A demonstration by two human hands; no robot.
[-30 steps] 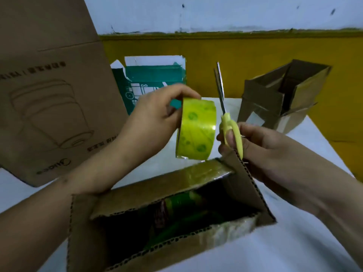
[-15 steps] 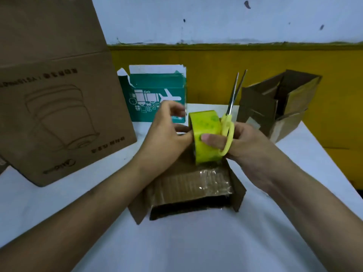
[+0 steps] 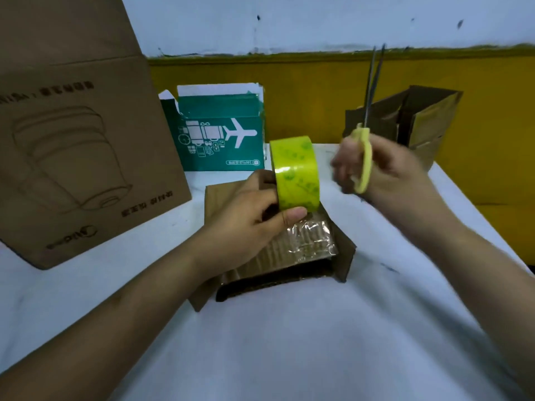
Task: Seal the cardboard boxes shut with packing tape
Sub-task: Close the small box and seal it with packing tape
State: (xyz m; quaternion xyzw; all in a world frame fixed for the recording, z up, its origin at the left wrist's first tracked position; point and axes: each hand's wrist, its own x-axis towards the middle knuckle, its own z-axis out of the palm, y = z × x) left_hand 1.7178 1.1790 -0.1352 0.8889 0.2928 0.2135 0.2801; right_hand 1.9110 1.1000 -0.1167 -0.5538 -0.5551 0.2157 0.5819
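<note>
A small cardboard box [image 3: 269,256] lies on the white table [image 3: 289,342] at the centre of the scene, its top flaps folded down. A glossy patch of clear tape shows on the right part of the top, and short side flaps stick out at the left and right. The left hand [image 3: 246,218] grips a yellow-green tape roll [image 3: 295,178], with its fingers curled at the roll's left side and the thumb pressed against the roll's near lower edge. The roll stands on edge, touching the far part of the box top. The right hand [image 3: 388,172], blurred by motion, is to the right of the roll and apart from it, raised above the table. Its fingers are curled through the yellow handles of a pair of scissors [image 3: 365,160]. The thin blades point straight up and lie almost together. At the far left a large brown carton [image 3: 72,140] printed with a line drawing leans on the table. A green box [image 3: 220,137] with a white airplane picture stands at the far centre, just behind the tape roll. An opened brown box [image 3: 419,120] sits at the far right, behind the scissors.
</note>
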